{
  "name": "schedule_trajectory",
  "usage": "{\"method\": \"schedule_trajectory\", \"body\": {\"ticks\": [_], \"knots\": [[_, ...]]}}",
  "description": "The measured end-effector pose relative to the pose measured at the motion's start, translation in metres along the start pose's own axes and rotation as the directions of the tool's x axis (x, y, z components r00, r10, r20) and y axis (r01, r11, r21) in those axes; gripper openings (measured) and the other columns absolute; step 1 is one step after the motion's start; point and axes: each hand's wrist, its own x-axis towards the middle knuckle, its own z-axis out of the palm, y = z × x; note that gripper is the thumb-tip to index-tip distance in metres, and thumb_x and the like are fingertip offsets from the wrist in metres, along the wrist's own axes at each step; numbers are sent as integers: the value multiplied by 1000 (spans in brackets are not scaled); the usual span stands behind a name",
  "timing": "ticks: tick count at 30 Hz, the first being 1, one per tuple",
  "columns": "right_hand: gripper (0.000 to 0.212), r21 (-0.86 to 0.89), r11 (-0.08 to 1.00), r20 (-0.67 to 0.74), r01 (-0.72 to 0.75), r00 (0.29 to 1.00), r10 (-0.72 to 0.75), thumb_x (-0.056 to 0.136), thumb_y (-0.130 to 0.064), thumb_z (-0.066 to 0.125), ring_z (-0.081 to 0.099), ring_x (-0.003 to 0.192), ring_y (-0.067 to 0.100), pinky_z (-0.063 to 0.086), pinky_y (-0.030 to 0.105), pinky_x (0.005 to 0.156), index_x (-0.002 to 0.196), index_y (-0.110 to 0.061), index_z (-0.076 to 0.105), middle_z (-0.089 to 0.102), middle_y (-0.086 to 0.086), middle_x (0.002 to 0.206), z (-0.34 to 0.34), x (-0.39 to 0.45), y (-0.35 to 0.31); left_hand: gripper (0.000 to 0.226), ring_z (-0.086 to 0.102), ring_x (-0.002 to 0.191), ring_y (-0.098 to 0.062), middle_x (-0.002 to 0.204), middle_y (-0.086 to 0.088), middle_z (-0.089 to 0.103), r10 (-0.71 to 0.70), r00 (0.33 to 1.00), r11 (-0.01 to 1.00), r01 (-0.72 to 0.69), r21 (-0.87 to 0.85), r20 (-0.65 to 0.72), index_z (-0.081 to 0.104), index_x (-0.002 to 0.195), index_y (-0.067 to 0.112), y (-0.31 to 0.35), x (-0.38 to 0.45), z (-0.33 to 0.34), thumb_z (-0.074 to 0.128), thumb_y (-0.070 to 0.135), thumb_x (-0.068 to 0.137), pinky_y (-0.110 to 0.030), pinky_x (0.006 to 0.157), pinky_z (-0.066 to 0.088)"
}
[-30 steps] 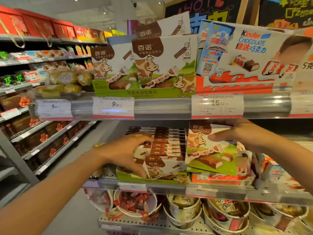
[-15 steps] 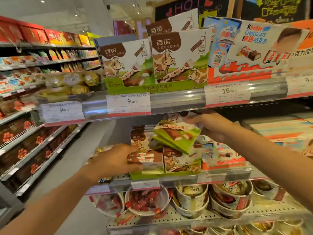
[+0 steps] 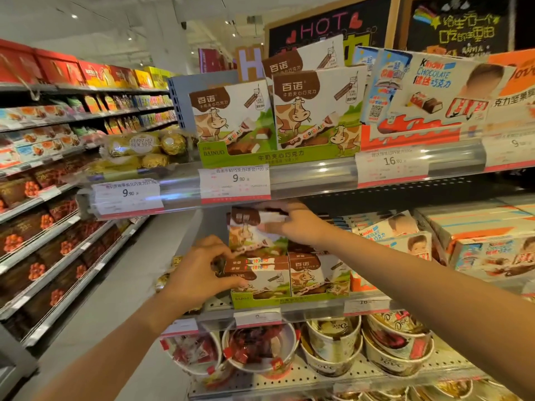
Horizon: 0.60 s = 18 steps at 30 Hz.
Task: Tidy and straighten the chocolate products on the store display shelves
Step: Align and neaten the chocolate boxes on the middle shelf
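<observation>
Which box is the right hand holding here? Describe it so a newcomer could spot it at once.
Find the middle shelf, under the 9.90 price tag. Above the green display tray of cow-printed boxes, the right hand grips one cow-printed box. Unlike its seated neighbours, it is lifted above the stack, face toward the camera.

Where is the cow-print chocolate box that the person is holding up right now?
The cow-print chocolate box is in the right hand, upright just under the upper shelf's 9.90 price tag, above the green display tray of matching boxes.
</observation>
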Motion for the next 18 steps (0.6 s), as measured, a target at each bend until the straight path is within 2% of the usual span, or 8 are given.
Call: {"method": "schedule_trajectory", "body": {"ticks": [2, 4, 6, 9, 11, 14, 16, 18], "knots": [[39, -123, 986, 73, 108, 992, -100, 86, -11, 63, 52, 111, 11, 43, 21, 92, 125, -12, 57, 58, 5, 127, 5, 0, 3, 40, 36, 92, -3, 103, 7, 43, 8, 997, 1000, -6, 24, -74, 63, 80, 22, -1, 0, 2, 89, 34, 52, 1, 80, 28], [40, -247, 955, 169, 167, 977, -127, 88, -11, 59, 56, 110, 15, 45, 26, 90, 128, -14, 56, 60, 6, 125, 8, 1, 6, 38, 30, 108, -2, 115, 7, 37, 6, 995, 1000, -6, 6, -102, 59, 77, 29, 0, -1, 4, 89, 31, 54, -2, 91, 22], [42, -326, 930, 232, 170, 968, -95, 91, -13, 55, 58, 109, 16, 47, 24, 84, 133, -17, 51, 59, 5, 127, 8, -1, 11, 42, 37, 116, -5, 126, 9, 34, -3, 996, 999, -1, -48, -86, 52, 81, 35, 2, -1, 8, 87, 26, 60, -11, 94, 32], [44, -449, 866, 247, 219, 962, -115, 94, -16, 52, 51, 120, 21, 40, 25, 94, 137, -18, 45, 55, 6, 133, 6, -4, 16, 57, 50, 109, -8, 131, 9, 38, -2, 999, 993, -3, -120, -47, 41, 105, 34, 3, -1, 17, 82, 19, 68, -12, 82, 46], [45, -549, 788, 228, 278, 957, -179, 95, -17, 49, 46, 125, 24, 37, 31, 100, 140, -19, 42, 51, 7, 137, 7, -6, 19, 76, 51, 115, -12, 141, 6, 35, 43, 999, 994, -45, -96, -14, 29, 125, 40, 2, 0, 21, 79, 20, 71, -25, 90, 50], [45, -629, 710, 192, 318, 948, -254, 96, -17, 45, 46, 121, 27, 37, 37, 100, 141, -21, 40, 51, 11, 132, 8, -6, 21, 92, 32, 135, -15, 153, 6, 21, 97, 995, 995, -97, -22, -16, 18, 141, 41, -2, 2, 26, 77, 26, 72, -38, 107, 37], [43, -667, 649, 243, 367, 930, -276, 96, -19, 44, 50, 111, 27, 42, 40, 93, 138, -21, 43, 54, 12, 122, 11, -6, 22, 88, 20, 138, -7, 150, 11, 22, 126, 992, 992, -126, 10, -11, 21, 141, 37, -2, 4, 25, 74, 39, 71, -29, 112, 24], [39, -722, 569, 295, 392, 920, -259, 97, -24, 41, 49, 110, 26, 41, 39, 90, 135, -25, 48, 53, 10, 118, 13, -4, 23, 87, 21, 135, -4, 140, 17, 28, 136, 990, 989, -137, 55, 22, 33, 141, 29, -1, 7, 23, 64, 55, 64, -24, 111, 18]]}}
